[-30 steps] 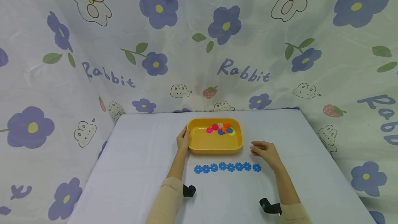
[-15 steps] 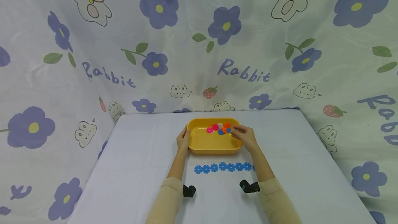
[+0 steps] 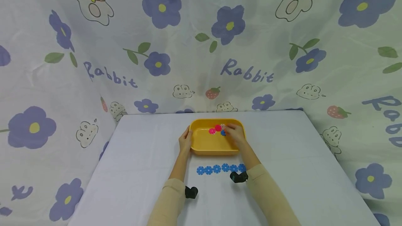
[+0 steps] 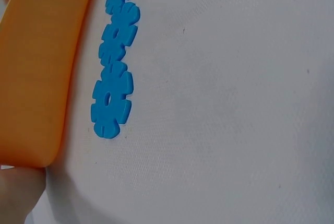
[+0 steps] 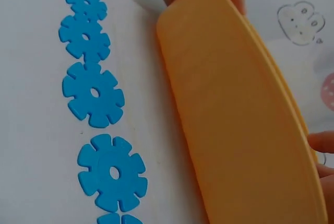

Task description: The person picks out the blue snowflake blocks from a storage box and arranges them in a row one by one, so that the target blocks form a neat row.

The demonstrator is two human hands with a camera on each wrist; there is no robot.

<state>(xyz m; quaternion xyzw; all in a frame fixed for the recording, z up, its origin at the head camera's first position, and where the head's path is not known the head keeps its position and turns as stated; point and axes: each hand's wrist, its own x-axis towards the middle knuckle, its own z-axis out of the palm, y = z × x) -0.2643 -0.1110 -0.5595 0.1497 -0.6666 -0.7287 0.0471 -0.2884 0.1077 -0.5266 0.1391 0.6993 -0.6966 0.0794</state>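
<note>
A yellow plastic tray [image 3: 208,144] stands on the table, and my left hand [image 3: 185,141] grips its left end, the thumb along the near side. Inside the tray lie small flower-shaped plastic discs: a pink one [image 3: 212,131], a red one [image 3: 218,128] and a blue one [image 3: 223,133] show. My right hand [image 3: 236,135] reaches over the tray's right side with its fingertips among these discs, covering some of them; I cannot tell whether it pinches one. In the right wrist view the tray wall [image 5: 224,104] hides most of its fingers [image 5: 323,143].
A row of blue notched discs [image 3: 217,168] lies on the white tablecloth in front of the tray; my right forearm covers its right end. Black wrist cameras [image 3: 191,192] sit at both cuffs. A flower-and-rabbit patterned curtain [image 3: 185,51] hangs behind the table.
From beside the tray on the right, my right hand has come in over it and moved left across the discs, now hiding the orange ones. My left hand has stayed on the tray.
</note>
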